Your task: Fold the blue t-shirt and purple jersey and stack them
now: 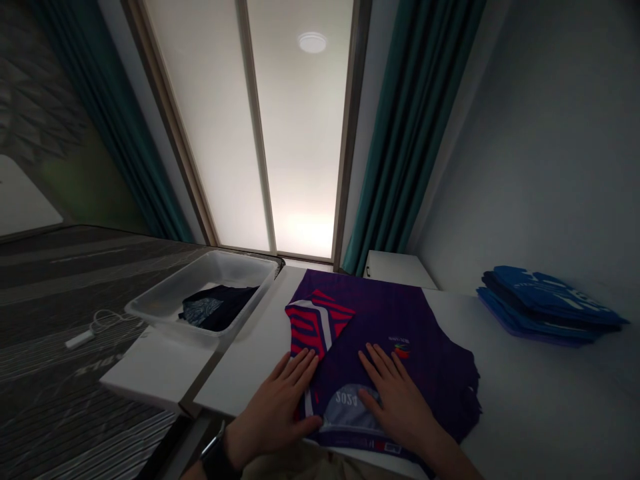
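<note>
A purple sports jersey (395, 327) lies spread on the white table (525, 393), with a red-and-white striped sleeve (317, 327) folded inward across it. My left hand (277, 407) rests flat on the jersey beside that sleeve, fingers apart, with a black watch (215, 457) on the wrist. My right hand (395, 400) presses flat on the purple body, close to a small chest logo (401, 350). Neither hand grips the cloth. A pale grey collar panel (347, 410) shows between my hands.
A translucent plastic tray (200, 273) holding a dark folded garment (220, 310) stands beyond the table's left part. Several folded blue jerseys (545, 303) are stacked at the right. A white cable (90, 331) lies on the dark patterned floor (75, 413).
</note>
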`<state>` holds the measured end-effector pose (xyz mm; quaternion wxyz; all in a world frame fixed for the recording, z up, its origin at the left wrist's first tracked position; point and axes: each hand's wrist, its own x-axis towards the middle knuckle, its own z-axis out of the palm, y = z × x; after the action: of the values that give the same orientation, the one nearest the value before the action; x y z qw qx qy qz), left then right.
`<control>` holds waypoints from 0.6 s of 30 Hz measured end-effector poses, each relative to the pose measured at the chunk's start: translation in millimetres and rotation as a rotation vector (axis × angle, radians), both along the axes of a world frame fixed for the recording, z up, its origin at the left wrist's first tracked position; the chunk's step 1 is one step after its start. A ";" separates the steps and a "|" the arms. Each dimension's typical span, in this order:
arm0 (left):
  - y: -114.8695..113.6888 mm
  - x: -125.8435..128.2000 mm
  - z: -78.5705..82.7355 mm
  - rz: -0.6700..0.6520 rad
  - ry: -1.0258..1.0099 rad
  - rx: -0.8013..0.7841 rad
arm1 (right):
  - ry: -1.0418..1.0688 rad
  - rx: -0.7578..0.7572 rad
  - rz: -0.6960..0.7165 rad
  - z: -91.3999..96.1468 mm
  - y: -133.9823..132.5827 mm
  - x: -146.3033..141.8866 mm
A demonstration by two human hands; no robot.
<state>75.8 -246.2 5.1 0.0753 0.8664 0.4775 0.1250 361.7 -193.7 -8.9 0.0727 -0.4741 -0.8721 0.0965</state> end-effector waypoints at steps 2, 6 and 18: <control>0.5 1.4 1.2 0.009 0.003 0.018 | 0.000 -0.033 0.022 3.6 -0.2 0.6; -0.9 9.7 0.1 0.070 -0.037 0.116 | 0.025 -0.041 0.049 11.2 3.4 5.8; 8.2 12.5 -3.0 -0.061 -0.005 -0.033 | 0.026 -0.136 0.041 9.0 -20.6 18.6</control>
<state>88.3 -238.0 2.1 0.0945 0.8790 0.4526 0.1167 380.3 -214.3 0.1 0.0498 -0.4588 -0.8720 0.1632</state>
